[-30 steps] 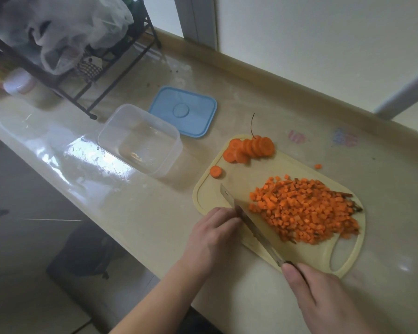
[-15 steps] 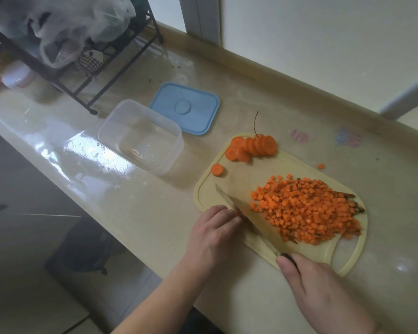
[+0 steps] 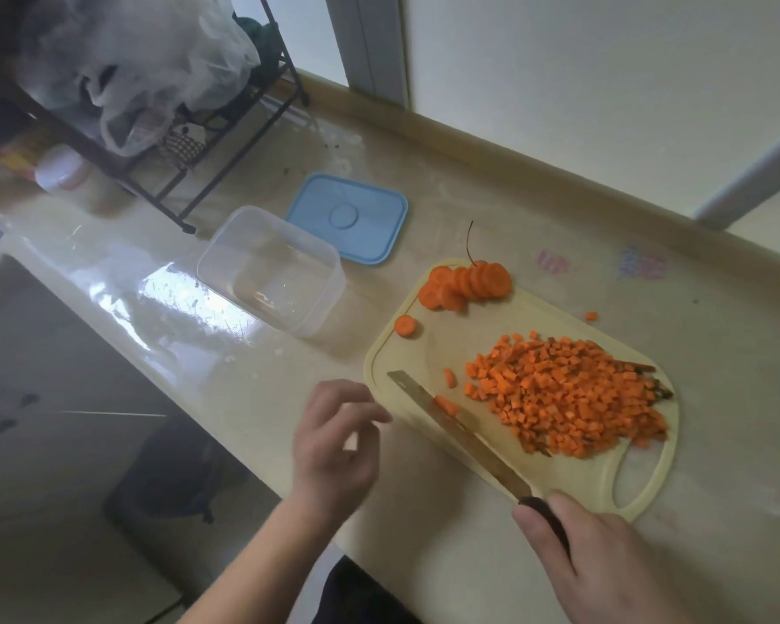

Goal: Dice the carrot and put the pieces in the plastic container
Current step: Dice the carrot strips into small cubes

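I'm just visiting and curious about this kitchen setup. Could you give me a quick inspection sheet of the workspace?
Surface: glossy beige counter, smudged.
Job's things: diced carrot piled on cutting board; carrot slices uncut at its far corner; plastic container holds no carrot; blue lid beside it.
Clutter: one carrot bit off the board; wire rack with bags.
Hands: right hand grips knife; left hand holds nothing.
Cables: nothing seen.
Surroundings: pale wall.

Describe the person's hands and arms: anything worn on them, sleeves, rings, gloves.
Both are bare. The left hand and its forearm show no sleeve, glove, ring or watch. The right hand shows no glove or ring either; its wrist is cut off by the picture's edge, so a watch or sleeve there cannot be ruled out.
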`<state>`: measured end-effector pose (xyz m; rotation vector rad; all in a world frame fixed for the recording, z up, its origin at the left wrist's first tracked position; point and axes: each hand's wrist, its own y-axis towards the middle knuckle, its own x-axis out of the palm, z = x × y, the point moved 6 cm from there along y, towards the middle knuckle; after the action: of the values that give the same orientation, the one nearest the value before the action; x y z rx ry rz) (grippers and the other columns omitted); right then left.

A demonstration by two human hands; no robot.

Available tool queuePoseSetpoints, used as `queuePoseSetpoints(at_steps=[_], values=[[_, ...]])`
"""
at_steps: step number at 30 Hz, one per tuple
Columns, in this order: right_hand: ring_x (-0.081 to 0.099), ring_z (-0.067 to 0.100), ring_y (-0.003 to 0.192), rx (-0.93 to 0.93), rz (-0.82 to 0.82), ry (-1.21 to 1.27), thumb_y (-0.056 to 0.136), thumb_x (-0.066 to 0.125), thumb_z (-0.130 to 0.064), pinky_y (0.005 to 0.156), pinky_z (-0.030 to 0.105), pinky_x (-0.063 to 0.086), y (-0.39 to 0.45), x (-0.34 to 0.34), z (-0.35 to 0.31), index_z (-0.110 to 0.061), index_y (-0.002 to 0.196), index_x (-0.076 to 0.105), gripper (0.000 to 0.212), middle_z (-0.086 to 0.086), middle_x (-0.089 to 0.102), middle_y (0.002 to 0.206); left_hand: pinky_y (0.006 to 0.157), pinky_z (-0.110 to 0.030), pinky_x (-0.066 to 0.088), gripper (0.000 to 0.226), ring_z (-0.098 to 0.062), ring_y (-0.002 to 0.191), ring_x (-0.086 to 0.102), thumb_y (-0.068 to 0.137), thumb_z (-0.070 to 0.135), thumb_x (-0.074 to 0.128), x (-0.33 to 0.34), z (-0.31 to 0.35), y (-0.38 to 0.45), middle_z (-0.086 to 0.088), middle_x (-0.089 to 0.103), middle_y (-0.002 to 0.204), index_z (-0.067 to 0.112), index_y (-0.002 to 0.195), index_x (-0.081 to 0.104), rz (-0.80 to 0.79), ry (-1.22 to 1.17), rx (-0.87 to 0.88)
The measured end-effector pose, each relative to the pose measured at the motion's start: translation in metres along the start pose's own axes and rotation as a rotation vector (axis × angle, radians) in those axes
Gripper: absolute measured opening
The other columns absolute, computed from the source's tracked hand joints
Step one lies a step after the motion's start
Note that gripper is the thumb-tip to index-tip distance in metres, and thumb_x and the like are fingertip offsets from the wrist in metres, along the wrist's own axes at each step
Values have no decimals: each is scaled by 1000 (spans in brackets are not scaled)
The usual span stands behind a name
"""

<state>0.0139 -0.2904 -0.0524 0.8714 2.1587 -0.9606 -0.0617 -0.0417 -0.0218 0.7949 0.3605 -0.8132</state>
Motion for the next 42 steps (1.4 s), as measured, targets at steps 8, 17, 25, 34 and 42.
queuePoseSetpoints(at_steps=[8, 17, 25, 34, 42], values=[[48, 15, 28, -201, 171, -306, 94, 17, -68, 34, 19, 18, -12, -15, -11, -26, 66, 54, 63, -5, 50, 40, 75, -25, 50, 14, -7, 82, 59, 91, 17, 71, 36, 12, 68, 9, 66, 96, 20, 104, 75, -756, 83, -45], [53, 2, 43, 106, 167, 64, 79, 20, -87, 35, 15, 38, -39, -41, 28, -40, 68, 56, 60, -11, 49, 40, 71, -31, 51, 15, -15, 73, 58, 89, 11, 67, 65, -35, 59, 1, 69, 97, 16, 98, 78, -825, 48, -48], [58, 6, 59, 286, 273, 208, 47, 13, -105, 63, 21, 45, -39, -50, 50, -37, 77, 58, 87, -4, 56, 45, 60, -40, 55, 9, -28, 80, 61, 85, 13, 71, 83, -23, 38, -2, 67, 94, 16, 92, 75, -868, 119, 239], [59, 5, 59, 321, 233, 243, 44, 10, -106, 64, 18, 45, -34, -53, 46, -44, 75, 59, 85, -4, 57, 46, 64, -41, 52, 18, -27, 76, 56, 89, 20, 56, 80, -18, 36, -4, 64, 92, 14, 89, 73, -892, 149, 262], [59, -2, 66, 338, 197, 294, 41, 9, -106, 67, 14, 45, -34, -54, 40, -56, 78, 57, 79, -12, 59, 49, 75, -39, 54, 42, -28, 83, 59, 91, 40, 56, 74, -17, 27, -5, 67, 98, 10, 117, 69, -827, 77, 117]])
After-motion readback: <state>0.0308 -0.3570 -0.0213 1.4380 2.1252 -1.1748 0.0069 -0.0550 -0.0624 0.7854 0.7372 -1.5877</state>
